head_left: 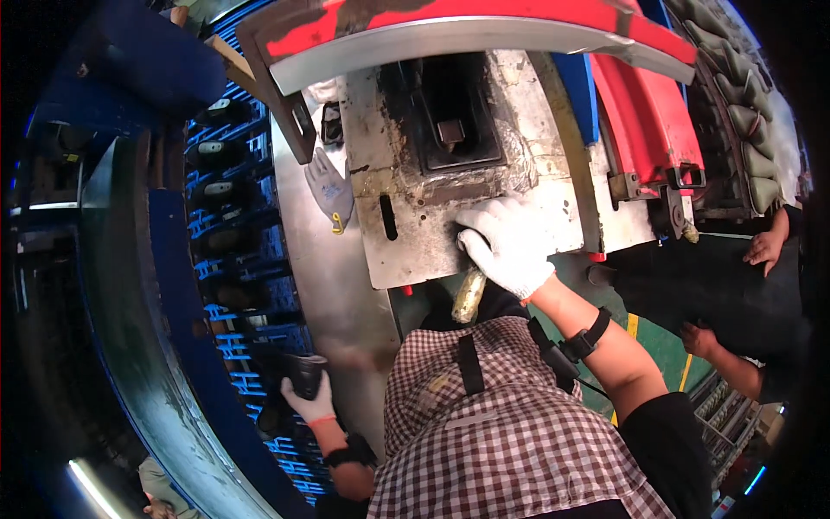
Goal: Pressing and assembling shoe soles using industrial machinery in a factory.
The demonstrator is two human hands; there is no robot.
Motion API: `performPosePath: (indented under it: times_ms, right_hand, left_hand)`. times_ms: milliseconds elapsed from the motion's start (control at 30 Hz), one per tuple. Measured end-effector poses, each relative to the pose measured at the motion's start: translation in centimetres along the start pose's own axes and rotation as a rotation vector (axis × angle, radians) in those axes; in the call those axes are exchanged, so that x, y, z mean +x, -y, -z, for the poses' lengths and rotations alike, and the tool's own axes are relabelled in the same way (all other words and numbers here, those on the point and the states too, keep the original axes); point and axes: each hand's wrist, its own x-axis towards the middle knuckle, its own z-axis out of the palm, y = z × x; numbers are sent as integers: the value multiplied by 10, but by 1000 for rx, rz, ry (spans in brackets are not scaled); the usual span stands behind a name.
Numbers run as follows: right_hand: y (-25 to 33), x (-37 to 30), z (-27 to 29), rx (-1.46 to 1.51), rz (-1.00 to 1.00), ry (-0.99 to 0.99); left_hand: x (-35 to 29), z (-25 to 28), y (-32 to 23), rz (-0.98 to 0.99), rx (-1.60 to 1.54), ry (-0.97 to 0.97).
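My right hand (504,246), in a white knit glove, is closed round a tool over the near part of the worn metal plate (393,259). The tool's yellowish, tape-wrapped handle (468,297) sticks out below my fingers; its working end is hidden. At the lower left my left hand (313,405), also gloved, grips a dark, rounded piece that looks like a black shoe (304,374), slightly blurred. It is beside the blue rack (232,333), which carries several similar dark pieces. Set into the plate is a black recess (462,156) with a small metal block inside.
A red machine frame (484,26) with a metal edge arches over the plate. Left of it, a grey glove (329,190) lies on the metal table (337,298). A red machine part (644,121) stands right. Another person's hands (764,251) show at the right edge.
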Motion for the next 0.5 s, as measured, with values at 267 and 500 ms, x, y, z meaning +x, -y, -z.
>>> performPosePath:
  times_ms: [267, 500]
  right_hand:
    - [79, 9, 25, 641, -6, 547]
    - [37, 49, 50, 1728, -458, 399]
  left_hand:
    - [-142, -164, 97, 319, 307, 885]
    - [-178, -300, 154, 212, 642, 959]
